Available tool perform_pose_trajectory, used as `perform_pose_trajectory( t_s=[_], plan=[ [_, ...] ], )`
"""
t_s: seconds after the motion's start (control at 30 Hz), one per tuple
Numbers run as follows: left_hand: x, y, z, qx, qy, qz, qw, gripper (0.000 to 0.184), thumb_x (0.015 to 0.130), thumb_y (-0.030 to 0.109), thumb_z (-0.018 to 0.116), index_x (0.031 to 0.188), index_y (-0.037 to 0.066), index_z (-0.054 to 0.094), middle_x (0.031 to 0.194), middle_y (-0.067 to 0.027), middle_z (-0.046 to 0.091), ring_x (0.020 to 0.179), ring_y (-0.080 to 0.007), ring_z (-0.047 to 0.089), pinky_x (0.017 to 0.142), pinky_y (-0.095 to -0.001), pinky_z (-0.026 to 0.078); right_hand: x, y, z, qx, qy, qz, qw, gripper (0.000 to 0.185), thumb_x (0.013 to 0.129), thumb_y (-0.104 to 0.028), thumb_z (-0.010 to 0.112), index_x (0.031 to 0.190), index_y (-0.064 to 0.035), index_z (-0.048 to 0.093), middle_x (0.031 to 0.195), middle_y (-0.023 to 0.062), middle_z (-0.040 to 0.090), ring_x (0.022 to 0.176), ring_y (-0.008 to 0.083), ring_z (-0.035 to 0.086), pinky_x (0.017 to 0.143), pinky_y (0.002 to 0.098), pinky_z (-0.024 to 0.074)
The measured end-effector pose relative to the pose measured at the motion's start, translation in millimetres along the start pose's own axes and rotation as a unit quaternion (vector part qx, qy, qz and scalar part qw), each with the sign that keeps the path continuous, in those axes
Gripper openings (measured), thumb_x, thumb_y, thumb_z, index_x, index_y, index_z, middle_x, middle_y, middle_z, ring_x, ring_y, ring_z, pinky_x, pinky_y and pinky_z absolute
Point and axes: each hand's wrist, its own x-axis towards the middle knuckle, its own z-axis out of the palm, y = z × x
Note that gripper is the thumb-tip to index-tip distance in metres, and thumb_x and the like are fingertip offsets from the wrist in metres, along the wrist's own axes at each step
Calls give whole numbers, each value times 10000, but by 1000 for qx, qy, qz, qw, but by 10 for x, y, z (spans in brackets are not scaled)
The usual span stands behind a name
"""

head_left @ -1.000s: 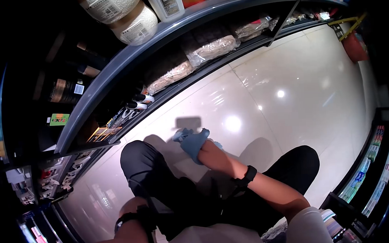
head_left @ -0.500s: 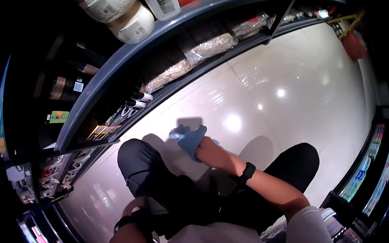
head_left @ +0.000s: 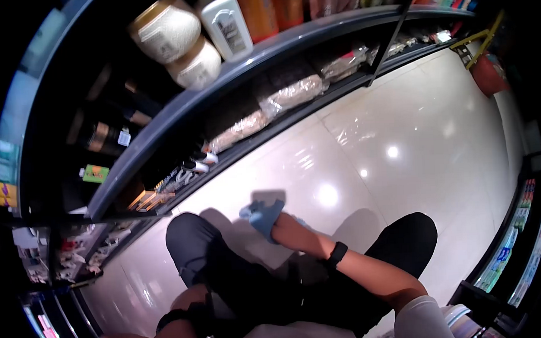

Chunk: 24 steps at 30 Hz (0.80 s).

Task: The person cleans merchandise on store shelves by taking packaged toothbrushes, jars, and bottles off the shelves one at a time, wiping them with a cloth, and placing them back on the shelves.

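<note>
My right hand (head_left: 285,230) reaches down between my knees, low over the pale floor, and holds a crumpled blue cloth (head_left: 264,220). The cloth covers its fingers, and a small grey shadow lies on the floor just beyond. My left hand (head_left: 190,297) is against my left leg (head_left: 195,245), below the knee, with its fingers hidden. Black bands are on both wrists.
A curved dark shelf edge (head_left: 259,54) crosses the upper left, with white jars (head_left: 167,32) and a white bottle (head_left: 228,27) above it. Plastic-wrapped packs (head_left: 291,95) lie on the lower shelf. More shelving (head_left: 469,293) stands at the right.
The view has tilted up, showing more of the upper shelf, and the scene sits lower in it. My right hand still has the blue cloth, and its pose is nearly the same.
</note>
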Motion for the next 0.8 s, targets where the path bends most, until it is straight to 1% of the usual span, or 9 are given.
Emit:
perform_pose_trajectory(
  t_s=[0.07, 0.2, 0.23, 0.37, 0.43, 0.47, 0.53, 0.67, 0.8],
  plan=[
    [72, 454, 247, 363, -385, 138, 837, 63, 798, -15, 529, 754, 7, 488, 649, -62, 512, 566, -160, 521, 566, -258, 444, -29, -195, -27, -9, 27, -33, 999, 340, 889, -113, 443, 1165, 9, 600, 1080, 241, 640, 974, 389, 614, 870, 411, 489],
    [732, 349, -8, 829, -450, 106, 314, 66, 802, 46, 479, 753, 85, 455, 642, -41, 469, 579, -161, 491, 601, -264, 437, 22, -129, 50, 33, 21, -90, 995, 374, 870, -65, 444, 1213, -19, 585, 1150, 234, 624, 1045, 396, 589, 921, 425, 468],
    [987, 391, 88, 867, -423, -14, 263, 189, 868, 72, 510, 937, -74, 609, 862, -196, 652, 771, -244, 663, 678, -301, 540, 49, -65, 68, 7, 4, -96, 995, 361, 868, -63, 452, 1201, -15, 584, 1153, 229, 625, 1053, 393, 588, 929, 423, 465],
    [1802, 394, -294, 932, -338, 36, 128, 259, 871, -33, 442, 1054, -78, 620, 951, -164, 676, 863, -219, 679, 768, -309, 544, 15, -232, 21, -3, -9, -97, 995, 281, 929, -133, 439, 1128, 5, 583, 1065, 187, 650, 967, 276, 609, 880, 364, 465],
    [2218, 397, -291, 920, -365, 49, 131, 280, 863, -51, 407, 1023, -69, 636, 936, -149, 673, 866, -222, 681, 751, -307, 549, -14, -220, 28, -75, 9, -139, 987, 300, 876, -118, 496, 1130, 6, 597, 1038, 242, 639, 1002, 414, 604, 875, 434, 480],
    [2409, 362, -277, 912, -383, 62, 132, 286, 859, -55, 401, 1018, -67, 638, 939, -144, 668, 860, -218, 680, 741, -301, 549, -45, -407, -36, -22, 6, -18, 1000, 289, 906, -104, 464, 1131, 34, 582, 983, 238, 642, 976, 410, 615, 852, 428, 495],
    [2781, 252, -252, 916, -365, 74, 150, 315, 880, -29, 394, 1132, -35, 583, 964, -133, 662, 790, -191, 680, 675, -277, 546, 41, -29, -9, -81, 18, -216, 973, 292, 929, -105, 427, 1137, 33, 578, 1000, 226, 649, 964, 416, 617, 850, 414, 500],
    [3200, -90, -255, 969, -178, 23, 168, 499, 929, 114, 499, 1392, -6, 354, 1065, -173, 622, 810, -235, 682, 656, -312, 570, -43, -455, -75, 48, -15, -204, 978, 326, 970, -138, 454, 1249, -13, 568, 1171, 123, 648, 1108, 215, 590, 946, 336, 442],
    [3741, -310, -374, 974, -225, 39, 3, 572, 912, 173, 590, 1376, -26, 321, 940, -126, 612, 737, -198, 660, 603, -320, 553, -45, -588, -83, 65, -8, -36, 997, 353, 985, -172, 495, 1300, -21, 541, 1169, 68, 623, 1129, 154, 548, 978, 285, 418]
  ],
)
